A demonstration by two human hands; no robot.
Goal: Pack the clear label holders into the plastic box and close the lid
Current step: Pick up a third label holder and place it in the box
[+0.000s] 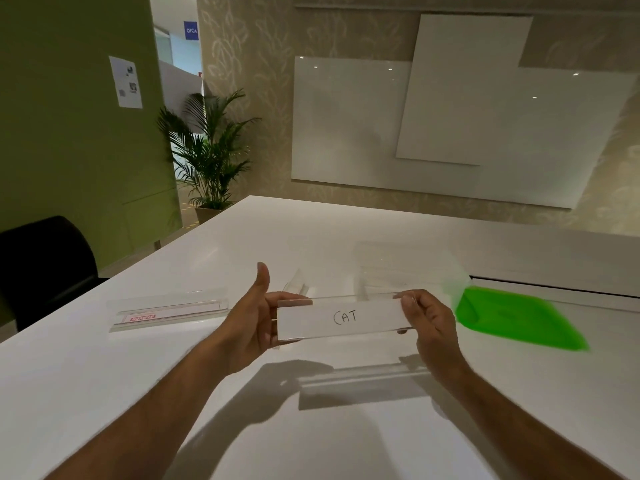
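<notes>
Surface: white glossy table [242,393], hard shadows of the arms and held piece on it. A dark seam runs across the table at far right.

Room, left to right: black chair [45,265] at the table's left edge; green wall with one paper sheet [125,82] stuck to it; one potted palm [211,150] in the corner; patterned beige wall with white boards [450,123] overlapping one another.

Count on table, left to right: one clear label holder [169,311] lying flat, red-and-white strip visible inside, well left of the hands. One more clear holder [296,284] just behind the left hand, partly hidden. One clear plastic box [408,268], open, behind the hands. One green lid [519,320] lying beside the box, to its right.

Held: one card holder [341,318] with a white card reading "CAT", level, raised above the table in front of the box.

Left hand [249,320]: fingers closed on the card holder's left end, thumb raised clear. Right hand [429,317]: thumb and fingers pinched on its right end.

Clear holders seen: three in total.
</notes>
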